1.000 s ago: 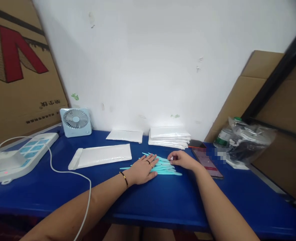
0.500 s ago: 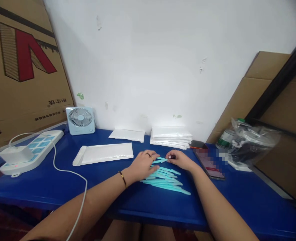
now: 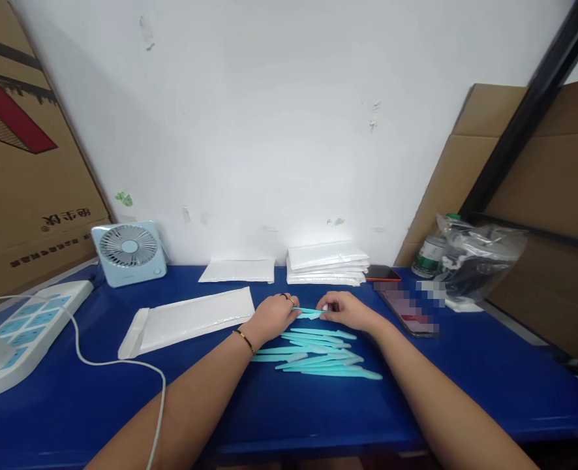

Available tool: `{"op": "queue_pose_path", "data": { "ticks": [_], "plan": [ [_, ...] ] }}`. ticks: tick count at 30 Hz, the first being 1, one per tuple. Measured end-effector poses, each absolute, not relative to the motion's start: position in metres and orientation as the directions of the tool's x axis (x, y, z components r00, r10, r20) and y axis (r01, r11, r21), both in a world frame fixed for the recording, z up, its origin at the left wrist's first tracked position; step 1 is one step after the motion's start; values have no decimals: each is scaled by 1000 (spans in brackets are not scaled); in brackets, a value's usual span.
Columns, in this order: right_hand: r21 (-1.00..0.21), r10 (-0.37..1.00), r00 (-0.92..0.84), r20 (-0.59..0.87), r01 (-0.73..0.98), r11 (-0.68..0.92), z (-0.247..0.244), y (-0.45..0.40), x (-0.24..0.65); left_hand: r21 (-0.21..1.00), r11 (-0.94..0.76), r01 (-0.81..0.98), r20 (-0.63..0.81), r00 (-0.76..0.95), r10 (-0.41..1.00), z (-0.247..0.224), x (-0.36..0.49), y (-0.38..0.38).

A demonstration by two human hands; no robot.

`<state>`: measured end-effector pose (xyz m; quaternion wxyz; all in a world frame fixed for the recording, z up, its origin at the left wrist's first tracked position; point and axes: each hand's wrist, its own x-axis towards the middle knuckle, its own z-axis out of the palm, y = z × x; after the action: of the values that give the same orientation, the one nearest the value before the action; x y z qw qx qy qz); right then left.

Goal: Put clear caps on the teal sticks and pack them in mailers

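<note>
Several thin turquoise sticks with paler tips [image 3: 318,359] lie loosely side by side on the blue table [image 3: 289,411]. Just behind them, my left hand [image 3: 276,315] has its fingers closed on the left end of a few turquoise sticks [image 3: 310,314]. The right end of these same sticks is pinched by my right hand [image 3: 342,309]. To the left of my left hand lies a long white padded envelope [image 3: 186,321] with its flap end pointing left. Behind my hands are a white envelope [image 3: 237,270] and a stack of white envelopes [image 3: 327,264].
A light blue fan [image 3: 130,251] and a white power strip [image 3: 34,333] with a cable stand on the left. On the right are a phone [image 3: 406,312], another phone [image 3: 383,273], a bottle [image 3: 428,254] and a plastic-wrapped item [image 3: 482,258]. Cardboard [image 3: 475,124] leans behind.
The view has turned to the right. My left hand has drawn back from over the loose sticks and closed on the held sticks' left end, leaving more of the loose ones showing.
</note>
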<state>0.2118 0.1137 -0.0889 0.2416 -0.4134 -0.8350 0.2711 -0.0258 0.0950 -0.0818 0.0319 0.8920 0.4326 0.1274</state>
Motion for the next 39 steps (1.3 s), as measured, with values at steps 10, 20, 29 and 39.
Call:
{"op": "queue_pose_path", "data": {
  "ticks": [10, 20, 29, 39],
  "plan": [
    [-857, 877, -435, 203, 355, 375, -90, 119, 209, 154, -558, 816, 168, 535, 828, -83, -28, 101],
    [-987, 925, -377, 47, 124, 101, -86, 115, 208, 350, -568, 745, 221, 523, 823, -89, -25, 103],
    [-995, 931, -350, -98, 1, -104, -95, 122, 215, 603, -465, 648, 116, 506, 855, -91, -31, 113],
    [-973, 930, -291, -224, 8, -232, -92, 125, 232, 484, -452, 750, 123, 453, 883, -88, -33, 112]
  ]
}}
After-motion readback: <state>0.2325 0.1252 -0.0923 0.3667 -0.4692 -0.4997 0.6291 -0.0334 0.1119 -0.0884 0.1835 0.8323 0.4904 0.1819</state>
